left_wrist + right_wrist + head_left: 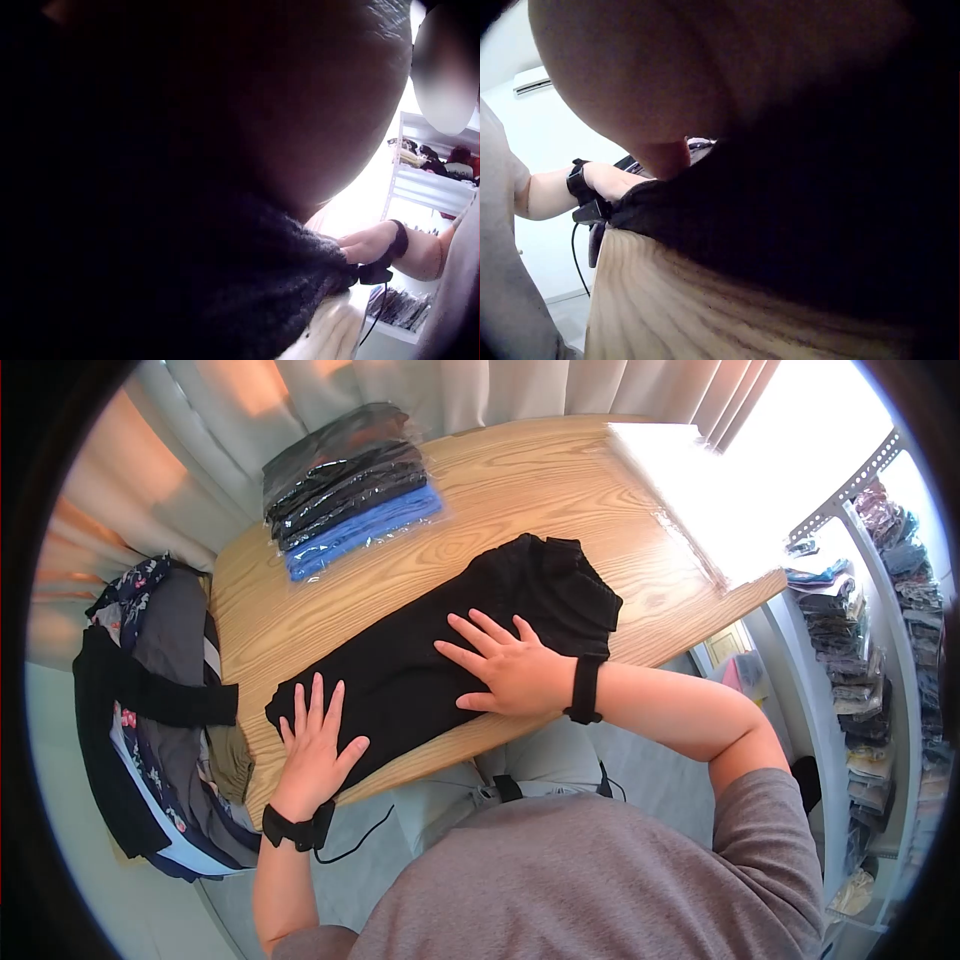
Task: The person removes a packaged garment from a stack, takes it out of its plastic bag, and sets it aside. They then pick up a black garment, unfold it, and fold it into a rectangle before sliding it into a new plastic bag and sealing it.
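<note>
A folded black knit garment lies slantwise along the near side of the wooden table, with a ribbed edge at its upper right end. My left hand rests palm down on its lower left end, fingers spread. Farther right, my right hand lies flat near its middle, fingers also spread. Dark cloth fills much of the left wrist view, under the shadowed left hand. In the right wrist view the black fabric stretches over the wood grain toward the left hand.
Several bagged folded garments, black and blue, are stacked at the back left of the table. A heap of clothes sits at the left edge. White sheet-like material lies back right. Shelves of packed clothes stand at right.
</note>
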The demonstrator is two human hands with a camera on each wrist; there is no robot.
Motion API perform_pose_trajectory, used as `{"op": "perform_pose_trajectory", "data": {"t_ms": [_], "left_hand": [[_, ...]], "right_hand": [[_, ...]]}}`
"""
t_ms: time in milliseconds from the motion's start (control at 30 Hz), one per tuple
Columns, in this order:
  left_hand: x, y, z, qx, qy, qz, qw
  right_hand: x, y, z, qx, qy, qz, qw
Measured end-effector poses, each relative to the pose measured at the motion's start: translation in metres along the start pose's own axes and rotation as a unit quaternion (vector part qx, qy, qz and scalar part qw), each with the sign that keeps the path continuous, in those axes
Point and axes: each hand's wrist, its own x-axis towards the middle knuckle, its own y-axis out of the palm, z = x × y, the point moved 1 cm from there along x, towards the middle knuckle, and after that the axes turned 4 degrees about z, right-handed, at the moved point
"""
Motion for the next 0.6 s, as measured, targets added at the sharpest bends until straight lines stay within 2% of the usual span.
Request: {"op": "perform_pose_trajectory", "data": {"t_ms": [67,100,200,267,300,333,400,467,500,533,567,600], "left_hand": [[0.001,0.004,0.005,0.001,0.005,-0.007,1.000],[0.000,0.006,0.007,0.000,0.008,-0.012,1.000],[-0.001,0.006,0.007,-0.015,0.017,-0.021,1.000],[-0.002,0.007,0.007,-0.016,0.014,-0.022,1.000],[-0.001,0.006,0.006,-0.018,0.015,-0.024,0.999],[-0.001,0.006,0.006,-0.014,0.019,-0.025,0.999],[-0.001,0.007,0.007,-0.019,0.013,-0.026,0.999],[-0.002,0.008,0.006,-0.018,0.018,-0.027,0.999],[-0.002,0.009,0.004,-0.009,0.015,-0.038,0.999],[-0.002,0.011,0.003,-0.001,0.011,-0.049,0.999],[-0.002,0.011,0.003,-0.003,0.013,-0.049,0.999],[-0.002,0.011,0.003,0.005,0.014,-0.055,0.998]], "right_hand": [[-0.001,0.007,0.006,-0.052,0.015,-0.079,0.995],[-0.001,0.005,0.014,-0.055,0.012,-0.080,0.995],[0.000,-0.001,0.043,-0.077,0.024,-0.226,0.971],[0.006,0.008,0.051,-0.054,0.032,-0.209,0.976],[0.007,0.013,0.052,-0.027,0.046,-0.152,0.987],[0.006,0.014,0.050,-0.027,0.049,-0.157,0.986],[-0.001,0.005,0.041,0.143,0.034,-0.167,0.975],[-0.013,-0.019,0.004,0.246,-0.003,-0.290,0.925],[-0.022,-0.030,-0.014,0.285,0.045,-0.340,0.895],[-0.027,-0.026,-0.041,0.315,0.132,-0.396,0.852],[-0.034,-0.020,-0.070,0.318,0.217,-0.410,0.827],[-0.045,-0.031,-0.084,0.413,0.229,-0.360,0.805]]}}
